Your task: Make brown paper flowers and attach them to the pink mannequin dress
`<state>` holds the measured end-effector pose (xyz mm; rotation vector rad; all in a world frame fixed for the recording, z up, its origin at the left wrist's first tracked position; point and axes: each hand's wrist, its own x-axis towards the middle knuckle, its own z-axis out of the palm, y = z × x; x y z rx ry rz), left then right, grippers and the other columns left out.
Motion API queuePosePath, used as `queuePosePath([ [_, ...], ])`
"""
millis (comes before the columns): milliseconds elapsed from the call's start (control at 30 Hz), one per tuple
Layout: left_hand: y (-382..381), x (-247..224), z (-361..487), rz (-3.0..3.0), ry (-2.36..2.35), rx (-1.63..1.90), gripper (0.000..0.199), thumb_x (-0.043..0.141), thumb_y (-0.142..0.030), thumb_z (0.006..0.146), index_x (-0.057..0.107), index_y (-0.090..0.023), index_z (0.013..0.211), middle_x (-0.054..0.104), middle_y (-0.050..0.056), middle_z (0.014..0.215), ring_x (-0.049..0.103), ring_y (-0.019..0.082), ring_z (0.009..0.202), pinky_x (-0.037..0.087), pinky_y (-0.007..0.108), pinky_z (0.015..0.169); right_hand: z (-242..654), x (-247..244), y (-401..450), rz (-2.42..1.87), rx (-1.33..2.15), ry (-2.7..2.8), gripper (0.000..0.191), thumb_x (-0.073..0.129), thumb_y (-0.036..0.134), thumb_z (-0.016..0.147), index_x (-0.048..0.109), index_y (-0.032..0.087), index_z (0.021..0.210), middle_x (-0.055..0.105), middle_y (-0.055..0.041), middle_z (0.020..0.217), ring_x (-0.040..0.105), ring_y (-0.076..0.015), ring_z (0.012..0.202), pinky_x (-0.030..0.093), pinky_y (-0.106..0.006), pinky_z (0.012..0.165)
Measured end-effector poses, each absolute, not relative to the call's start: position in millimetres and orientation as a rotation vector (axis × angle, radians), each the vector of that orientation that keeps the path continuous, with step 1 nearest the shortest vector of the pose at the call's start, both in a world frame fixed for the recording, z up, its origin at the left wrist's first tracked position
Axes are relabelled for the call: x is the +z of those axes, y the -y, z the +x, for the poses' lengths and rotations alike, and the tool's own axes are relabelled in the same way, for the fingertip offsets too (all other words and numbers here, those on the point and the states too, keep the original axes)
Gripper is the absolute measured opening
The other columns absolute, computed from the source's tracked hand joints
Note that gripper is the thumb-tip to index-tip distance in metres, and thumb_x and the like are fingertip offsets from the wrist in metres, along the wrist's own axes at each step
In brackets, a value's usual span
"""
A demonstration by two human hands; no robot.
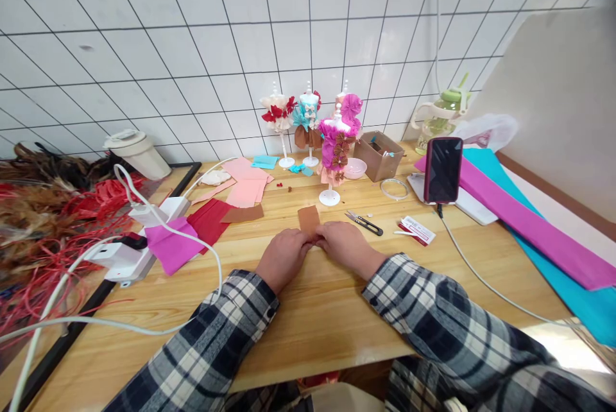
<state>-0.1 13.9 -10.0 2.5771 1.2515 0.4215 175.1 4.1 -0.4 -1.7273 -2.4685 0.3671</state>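
Note:
A small brown paper piece (308, 219) lies at the middle of the wooden table, its near end pinched between my two hands. My left hand (285, 257) grips the left side of that end with closed fingers. From the right, my right hand (347, 246) closes on the same end, fingertips touching those of the left. Black-handled thread snips (364, 223) rest just right of the paper. Behind it stands a small white dress form with magenta and brown paper ruffles (334, 142). More brown paper (243, 214) lies to the left, beside red paper (212, 221).
Three more dress forms stand behind, near a cardboard box (378, 155) and a pink bowl (355, 169). A phone (443, 171) stands at right, its cable crossing the table. At left are a power strip (139, 258), looping white cables and magenta paper (173, 246).

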Motion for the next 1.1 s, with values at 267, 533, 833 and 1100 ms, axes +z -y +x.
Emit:
queuePosePath([
  [267,-14.1,-10.4,0.5,2.711,-1.213,0.437,0.027,0.045,-0.027,0.090,0.070,-0.019,0.086,0.065,0.008,0.085,0.057,0.021,0.084,0.042,0.031,0.078,175.3,-2.2,-4.0,-1.685,0.365,2.494,0.024,0.045,0.028,0.090,0.068,0.023,0.093,0.066,-0.0066,0.090,0.059,-0.0193,0.084,0.039,-0.027,0.071],
  [533,-14.8,-11.1,0.0,2.700,-1.254,0.374,0.028,0.044,-0.031,0.091,0.069,-0.019,0.088,0.065,0.008,0.077,0.057,0.021,0.075,0.040,0.032,0.071,174.1,-2.7,-2.8,-1.684,0.302,2.526,0.030,0.040,0.030,0.092,0.068,0.019,0.092,0.064,-0.0103,0.091,0.059,-0.0205,0.084,0.040,-0.028,0.072],
  [833,-13.0,-7.9,2.4,2.768,-1.248,0.317,0.025,0.045,-0.026,0.090,0.068,-0.016,0.085,0.065,0.008,0.084,0.057,0.021,0.086,0.042,0.033,0.081,174.9,-0.2,-3.6,-1.725,0.293,2.558,0.027,0.041,0.030,0.092,0.067,0.023,0.093,0.066,-0.0057,0.090,0.061,-0.0191,0.084,0.040,-0.027,0.071],
  [1100,-11.9,-7.3,2.3,2.750,-1.304,0.257,0.029,0.040,-0.030,0.094,0.067,-0.019,0.093,0.067,0.006,0.081,0.059,0.019,0.078,0.043,0.030,0.071,174.5,5.5,-0.3,-1.707,0.242,2.569,0.029,0.039,0.030,0.093,0.067,0.021,0.094,0.064,-0.0077,0.095,0.061,-0.0183,0.083,0.041,-0.026,0.071],
])
